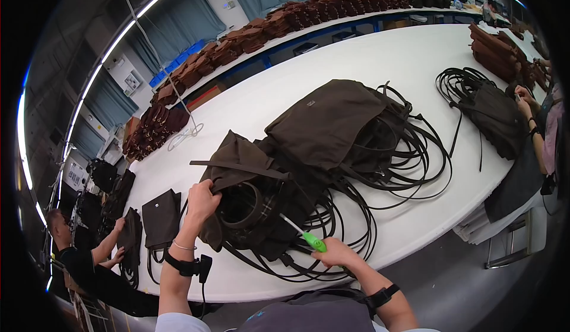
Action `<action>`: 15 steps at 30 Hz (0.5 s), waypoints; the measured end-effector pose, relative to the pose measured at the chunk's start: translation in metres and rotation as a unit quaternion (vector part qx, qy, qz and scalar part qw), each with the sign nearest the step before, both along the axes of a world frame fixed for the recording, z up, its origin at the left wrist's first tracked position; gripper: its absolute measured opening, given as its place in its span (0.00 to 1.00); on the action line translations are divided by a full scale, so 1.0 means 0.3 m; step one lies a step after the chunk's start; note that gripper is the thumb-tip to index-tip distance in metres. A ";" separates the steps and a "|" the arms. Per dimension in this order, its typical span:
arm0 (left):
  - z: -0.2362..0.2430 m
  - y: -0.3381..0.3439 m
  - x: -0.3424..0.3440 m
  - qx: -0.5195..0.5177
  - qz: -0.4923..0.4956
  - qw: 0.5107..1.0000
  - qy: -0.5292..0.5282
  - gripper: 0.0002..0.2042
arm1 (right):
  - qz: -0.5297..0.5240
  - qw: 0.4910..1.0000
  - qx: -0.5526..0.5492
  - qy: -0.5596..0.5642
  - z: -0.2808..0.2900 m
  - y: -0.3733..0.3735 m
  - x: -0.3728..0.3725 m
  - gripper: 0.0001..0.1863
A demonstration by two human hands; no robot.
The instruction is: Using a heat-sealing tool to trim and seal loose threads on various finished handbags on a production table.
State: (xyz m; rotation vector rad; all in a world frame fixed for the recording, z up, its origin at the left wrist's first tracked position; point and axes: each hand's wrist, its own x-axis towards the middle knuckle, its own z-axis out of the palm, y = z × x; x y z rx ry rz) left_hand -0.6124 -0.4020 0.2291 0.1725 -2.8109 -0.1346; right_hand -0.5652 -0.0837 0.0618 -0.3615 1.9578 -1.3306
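At the near edge of the white table [409, 53], a dark brown bag [234, 154] was held half gathered, to the left of a larger pile of dark bags [329, 121]. Its upper edge was pinched by the left hand [202, 201], with the fingers drawn narrow on the fabric. A green-handled tool [313, 241] was gripped by the right hand [333, 253], the fingers wrapped around the handle's end, and its thin shaft was pointed far and left toward the bag — whether the tip touched cloth could not be told.

For good work, it was judged, the edge should be kept taut by the left fingers, so that a flat, steady spot was offered to the tool. The shaft was best guided at a shallow angle, away from the left hand and the checked lining [268, 206]. The loose straps [362, 237], looped beneath and to the right, were best swept aside first — otherwise the shaft or wrist might be snagged.
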 end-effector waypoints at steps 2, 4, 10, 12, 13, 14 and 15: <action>0.003 -0.002 0.000 0.003 -0.002 1.000 0.005 0.09 | -0.038 0.999 0.006 -0.009 0.013 0.000 -0.014 0.14; 0.010 -0.004 0.000 0.007 -0.005 1.000 0.010 0.09 | 0.040 0.998 0.037 0.023 0.016 -0.002 -0.019 0.14; 0.077 -0.020 -0.009 0.083 0.008 0.993 0.081 0.07 | 0.006 1.000 0.028 0.007 0.012 0.061 0.004 0.13; 0.152 -0.061 -0.023 0.146 0.035 0.980 0.129 0.04 | -0.005 0.989 -0.134 0.056 0.040 0.103 0.029 0.14; 0.207 -0.058 -0.024 0.210 -0.037 0.960 0.180 0.04 | 0.006 0.988 -0.148 0.042 0.086 0.121 0.044 0.12; 0.261 -0.051 -0.036 0.273 -0.110 0.928 0.228 0.05 | 0.001 0.989 -0.144 0.040 0.121 0.143 0.055 0.12; 0.329 -0.076 -0.043 0.219 -0.154 0.928 0.260 0.07 | 0.009 0.979 -0.189 0.068 0.158 0.161 0.064 0.11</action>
